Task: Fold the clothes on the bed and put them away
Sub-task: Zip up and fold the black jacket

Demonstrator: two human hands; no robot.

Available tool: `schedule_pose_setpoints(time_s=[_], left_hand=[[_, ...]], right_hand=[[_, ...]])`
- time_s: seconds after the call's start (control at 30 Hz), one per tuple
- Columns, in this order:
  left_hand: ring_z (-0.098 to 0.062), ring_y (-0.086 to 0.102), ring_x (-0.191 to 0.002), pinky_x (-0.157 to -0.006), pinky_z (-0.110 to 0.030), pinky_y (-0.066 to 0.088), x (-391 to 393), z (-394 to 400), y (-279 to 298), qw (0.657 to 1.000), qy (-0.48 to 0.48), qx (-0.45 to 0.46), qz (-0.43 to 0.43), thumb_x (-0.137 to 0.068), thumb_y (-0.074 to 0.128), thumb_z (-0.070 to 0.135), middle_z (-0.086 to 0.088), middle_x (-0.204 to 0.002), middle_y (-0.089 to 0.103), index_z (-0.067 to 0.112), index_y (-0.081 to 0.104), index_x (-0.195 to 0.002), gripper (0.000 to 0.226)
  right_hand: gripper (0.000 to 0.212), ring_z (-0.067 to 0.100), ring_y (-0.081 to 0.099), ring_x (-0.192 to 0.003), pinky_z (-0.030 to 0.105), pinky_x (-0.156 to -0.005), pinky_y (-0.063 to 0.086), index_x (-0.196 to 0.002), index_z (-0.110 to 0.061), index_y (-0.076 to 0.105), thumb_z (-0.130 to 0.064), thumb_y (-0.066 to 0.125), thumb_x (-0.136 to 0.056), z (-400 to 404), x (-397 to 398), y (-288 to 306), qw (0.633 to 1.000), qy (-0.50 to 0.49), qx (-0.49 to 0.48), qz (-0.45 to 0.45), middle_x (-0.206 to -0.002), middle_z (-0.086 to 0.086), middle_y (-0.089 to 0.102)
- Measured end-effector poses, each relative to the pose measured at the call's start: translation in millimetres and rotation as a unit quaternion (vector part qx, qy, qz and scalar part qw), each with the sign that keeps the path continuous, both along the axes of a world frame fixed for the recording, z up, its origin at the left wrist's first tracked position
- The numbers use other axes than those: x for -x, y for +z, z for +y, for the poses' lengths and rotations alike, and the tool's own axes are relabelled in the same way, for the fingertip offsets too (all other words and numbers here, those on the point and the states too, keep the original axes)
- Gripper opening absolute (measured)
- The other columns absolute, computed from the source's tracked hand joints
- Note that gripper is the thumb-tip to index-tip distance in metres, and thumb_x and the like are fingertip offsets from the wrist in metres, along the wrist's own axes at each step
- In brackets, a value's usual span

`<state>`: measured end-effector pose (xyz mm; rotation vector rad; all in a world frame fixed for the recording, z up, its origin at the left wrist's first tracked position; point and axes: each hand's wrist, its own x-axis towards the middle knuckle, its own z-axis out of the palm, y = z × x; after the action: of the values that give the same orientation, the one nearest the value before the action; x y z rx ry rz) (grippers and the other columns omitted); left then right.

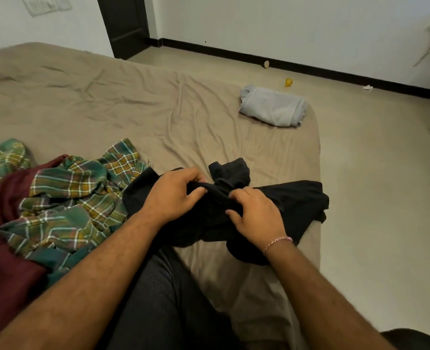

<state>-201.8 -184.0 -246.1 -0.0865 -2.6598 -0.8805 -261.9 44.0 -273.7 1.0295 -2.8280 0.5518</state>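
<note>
A crumpled black garment (pixel 294 200) lies near the right edge of the bed (pixel 123 102), which has a tan sheet. My left hand (pixel 173 195) grips a bunched fold of it at the top. My right hand (pixel 257 213) pinches the same fold a little to the right. A green and yellow plaid shirt (pixel 75 198) lies crumpled to the left, partly over a maroon garment (pixel 4 269). A folded grey garment (pixel 274 107) sits at the bed's far right corner.
My leg in dark trousers (pixel 168 306) rests on the bed below the hands. Beige floor (pixel 375 157) runs along the right side, with a small yellow object (pixel 288 82) and scraps near the dark skirting. A dark door (pixel 125 24) stands behind the bed.
</note>
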Motion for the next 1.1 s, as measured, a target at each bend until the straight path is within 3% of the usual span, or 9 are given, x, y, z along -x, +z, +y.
schedule_pose_setpoints(time_s=[0.17, 0.3, 0.43, 0.6, 0.8, 0.87, 0.93, 1.0, 1.1], left_hand=[[-0.011, 0.068, -0.078, -0.070, -0.036, 0.056, 4, -15, 34, 0.997, 0.010, 0.068, 0.026, -0.088, 0.065, 0.041, 0.015, -0.083, 0.070, 0.034, 0.067, -0.094, 0.009], [-0.023, 0.065, -0.093, -0.079, -0.033, 0.048, 32, -42, 109, 0.982, -0.017, 0.188, 0.029, -0.088, 0.073, 0.022, 0.005, -0.097, 0.067, 0.027, 0.068, -0.102, 0.015], [-0.017, 0.058, -0.090, -0.082, -0.042, 0.053, 49, -40, 197, 0.960, 0.010, 0.279, 0.034, -0.092, 0.069, 0.028, 0.011, -0.097, 0.060, 0.033, 0.062, -0.100, 0.011], [-0.019, 0.063, -0.093, -0.088, -0.045, 0.058, 66, -42, 268, 0.958, 0.072, 0.268, 0.072, -0.092, 0.071, 0.022, 0.007, -0.100, 0.066, 0.032, 0.068, -0.105, 0.017], [-0.021, 0.064, -0.087, -0.086, -0.040, 0.056, 90, -67, 306, 0.964, 0.148, 0.202, 0.083, -0.097, 0.058, 0.009, -0.003, -0.097, 0.072, 0.019, 0.075, -0.106, 0.022], [-0.020, 0.062, -0.094, -0.090, -0.036, 0.051, 95, -73, 324, 0.977, 0.150, 0.117, 0.098, -0.098, 0.054, 0.001, -0.003, -0.103, 0.070, 0.015, 0.076, -0.109, 0.028], [-0.019, 0.061, -0.099, -0.094, -0.037, 0.051, 100, -74, 345, 0.979, 0.156, 0.056, 0.117, -0.098, 0.049, -0.002, -0.002, -0.104, 0.069, 0.016, 0.077, -0.107, 0.034], [-0.020, 0.061, -0.100, -0.096, -0.039, 0.051, 105, -80, 367, 0.973, 0.177, 0.028, 0.146, -0.098, 0.045, 0.000, -0.002, -0.102, 0.070, 0.015, 0.079, -0.103, 0.038], [-0.020, 0.066, -0.094, -0.092, -0.042, 0.053, 102, -98, 395, 0.975, 0.158, 0.045, 0.152, -0.102, 0.051, 0.018, 0.000, -0.099, 0.074, 0.020, 0.080, -0.098, 0.029]], right_hand=[[0.017, 0.020, 0.054, -0.075, 0.034, -0.063, 0.039, -0.082, -0.028, 0.048, -0.018, 0.061, -0.085, 21, 31, 24, 0.991, -0.107, -0.063, 0.056, -0.082, -0.007, 0.053], [0.014, 0.028, 0.055, -0.077, 0.031, -0.064, 0.037, -0.081, -0.023, 0.052, -0.011, 0.060, -0.078, 43, 72, 80, 0.984, -0.175, -0.018, -0.026, -0.082, -0.002, 0.058], [0.016, 0.029, 0.052, -0.079, 0.032, -0.069, 0.042, -0.088, -0.024, 0.056, -0.011, 0.058, -0.081, 47, 99, 147, 0.976, -0.215, -0.012, 0.045, -0.087, 0.001, 0.055], [0.018, 0.025, 0.064, -0.087, 0.038, -0.081, 0.059, -0.096, -0.022, 0.071, -0.012, 0.063, -0.084, 50, 121, 217, 0.970, -0.220, -0.104, 0.023, -0.093, 0.005, 0.066], [0.021, 0.023, 0.064, -0.073, 0.031, -0.068, 0.047, -0.066, -0.015, 0.066, -0.011, 0.051, -0.079, 51, 132, 272, 0.909, -0.187, 0.372, -0.018, -0.066, -0.002, 0.063], [0.025, 0.010, 0.061, -0.071, 0.029, -0.069, 0.047, -0.075, -0.021, 0.066, -0.042, 0.060, -0.085, 58, 125, 300, 0.956, -0.070, 0.280, 0.060, -0.071, -0.009, 0.066], [0.031, 0.011, 0.066, -0.079, 0.030, -0.072, 0.053, -0.092, -0.029, 0.065, -0.059, 0.066, -0.084, 67, 129, 325, 0.991, -0.038, 0.029, 0.126, -0.084, -0.008, 0.070], [0.019, 0.025, 0.068, -0.090, 0.035, -0.075, 0.055, -0.102, -0.030, 0.065, -0.040, 0.067, -0.086, 78, 144, 345, 0.967, -0.125, -0.121, 0.186, -0.098, 0.001, 0.071], [0.020, 0.033, 0.067, -0.090, 0.035, -0.075, 0.053, -0.099, -0.026, 0.070, -0.018, 0.058, -0.085, 96, 160, 365, 0.943, -0.276, -0.088, 0.167, -0.102, 0.008, 0.070]])
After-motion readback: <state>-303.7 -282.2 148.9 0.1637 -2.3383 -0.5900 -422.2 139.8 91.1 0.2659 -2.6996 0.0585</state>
